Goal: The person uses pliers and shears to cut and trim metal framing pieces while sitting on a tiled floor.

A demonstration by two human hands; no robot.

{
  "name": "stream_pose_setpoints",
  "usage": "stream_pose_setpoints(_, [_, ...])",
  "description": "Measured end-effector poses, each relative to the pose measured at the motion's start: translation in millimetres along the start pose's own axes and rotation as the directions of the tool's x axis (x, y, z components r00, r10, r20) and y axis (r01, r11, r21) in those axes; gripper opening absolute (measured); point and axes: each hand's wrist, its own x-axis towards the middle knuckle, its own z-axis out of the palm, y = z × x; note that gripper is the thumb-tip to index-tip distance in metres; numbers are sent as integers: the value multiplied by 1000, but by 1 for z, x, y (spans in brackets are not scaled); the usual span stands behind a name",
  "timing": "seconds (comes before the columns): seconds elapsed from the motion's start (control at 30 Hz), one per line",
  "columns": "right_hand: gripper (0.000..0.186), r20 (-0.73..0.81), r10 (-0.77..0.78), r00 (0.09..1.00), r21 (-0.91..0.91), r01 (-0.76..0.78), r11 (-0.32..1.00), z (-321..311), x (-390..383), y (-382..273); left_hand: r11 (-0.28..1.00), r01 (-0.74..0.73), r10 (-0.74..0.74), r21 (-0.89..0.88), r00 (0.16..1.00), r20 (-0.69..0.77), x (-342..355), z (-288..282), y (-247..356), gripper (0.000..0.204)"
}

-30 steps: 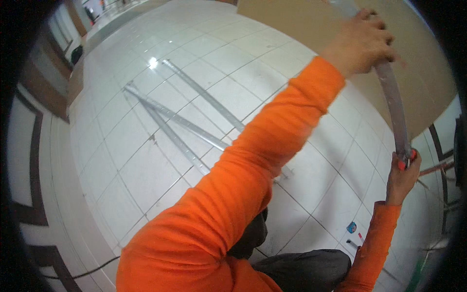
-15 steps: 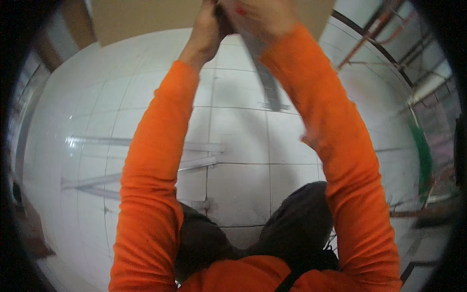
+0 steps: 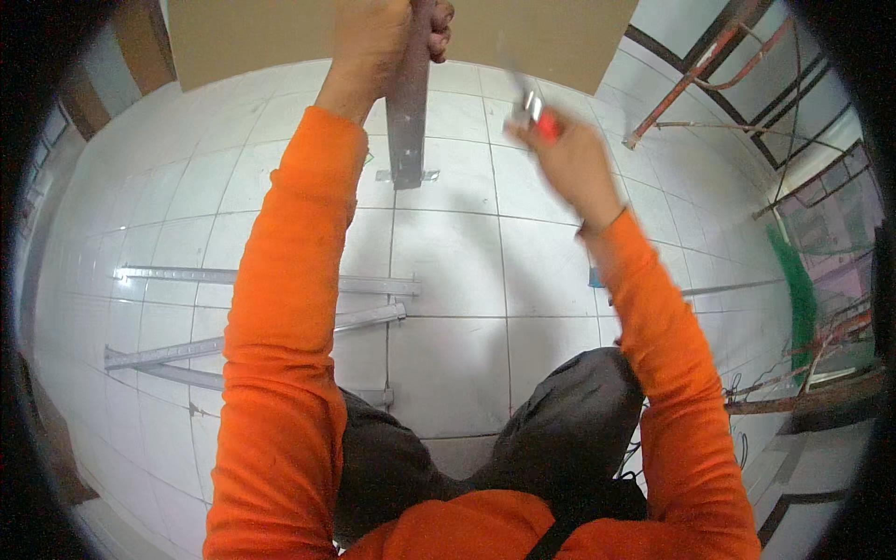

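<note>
Up at the top centre, my left hand [image 3: 378, 42] is wrapped round a long grey metal bar [image 3: 408, 131]. The bar's near end carries a small crosswise metal tab on each side, and its upper part runs out of the picture. To the right of it and apart from it, my right hand [image 3: 571, 163] is closed on a red-and-silver hand tool [image 3: 541, 117]. A thin pale shaft or blade seems to point up and away from that tool, but motion blurs it and I cannot tell its exact kind.
Several long grey metal strips [image 3: 373, 317] lie on the white tiled floor [image 3: 453, 261] at the left. A large brown board [image 3: 280, 37] stands at the far side. An orange-red metal frame [image 3: 691, 79] and green netting [image 3: 793, 289] are at the right.
My hands were together at the top; now the right hand has moved right and nearer, away from the bar, with the tool in it. The bar's near end has swung left.
</note>
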Motion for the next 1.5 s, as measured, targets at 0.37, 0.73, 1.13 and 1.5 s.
stream_pose_setpoints(0.37, [29, -28, -27, 999, -183, 21, 983, 31, -34, 16, 981, -188, 186, -51, 982, -37, -16, 27, 45, 61])
stream_pose_setpoints(0.73, [34, 183, 233, 955, 155, -262, 953, 40, -35, 34, 926, -374, 378, -54, 918, 118, -28, 38, 53, 66])
stream_pose_setpoints(1.13, [28, 498, 242, 833, 459, -489, 742, 46, -37, 33, 880, -353, 457, -316, 809, 370, -21, 49, 26, 70])
stream_pose_setpoints(1.5, [24, 599, 269, 754, 416, -581, 700, 40, -32, 36, 865, -381, 492, -326, 769, 408, -25, 62, 7, 43])
